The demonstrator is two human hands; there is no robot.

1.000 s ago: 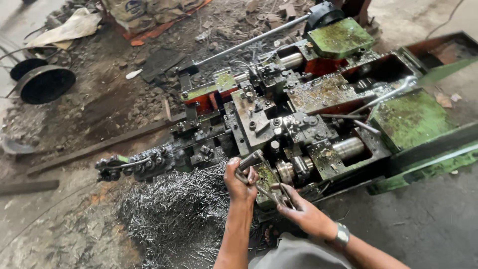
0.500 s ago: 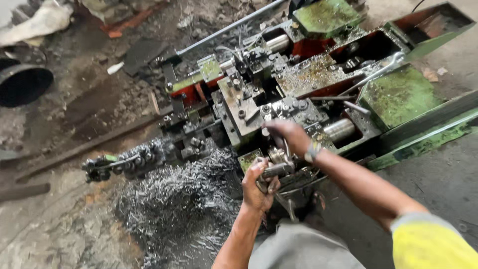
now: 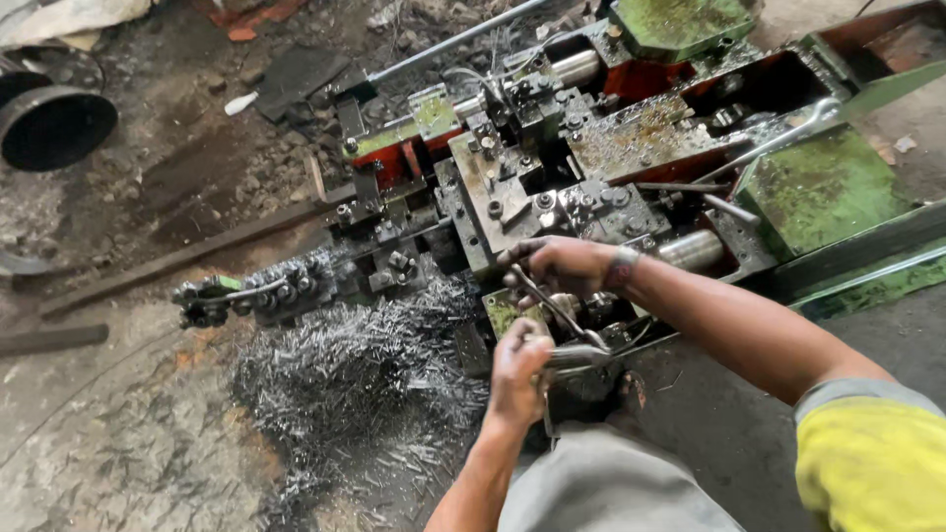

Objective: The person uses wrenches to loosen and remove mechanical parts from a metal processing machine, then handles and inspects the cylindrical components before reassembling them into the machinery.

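I look down on a greasy green and red nail-making machine (image 3: 631, 148) on a dirty workshop floor. My left hand (image 3: 519, 369) is closed around a short metal tool (image 3: 579, 357) at the machine's near edge. My right hand (image 3: 562, 264) reaches across above it and grips the upper end of a slim metal spanner (image 3: 557, 307) that slants down toward the left hand. A band sits on my right wrist, and a yellow sleeve covers my upper arm at the lower right.
A heap of shiny loose nails (image 3: 355, 379) lies on the floor left of my hands. A black round drum (image 3: 54, 123) stands at the far left. A long steel rod (image 3: 453, 37) leads into the machine's top. Flat metal bars (image 3: 177, 258) lie on the ground.
My right hand has moved from the near side up and over to the machine and taken the spanner's upper end. My left hand has dropped lower. The view has shifted closer.
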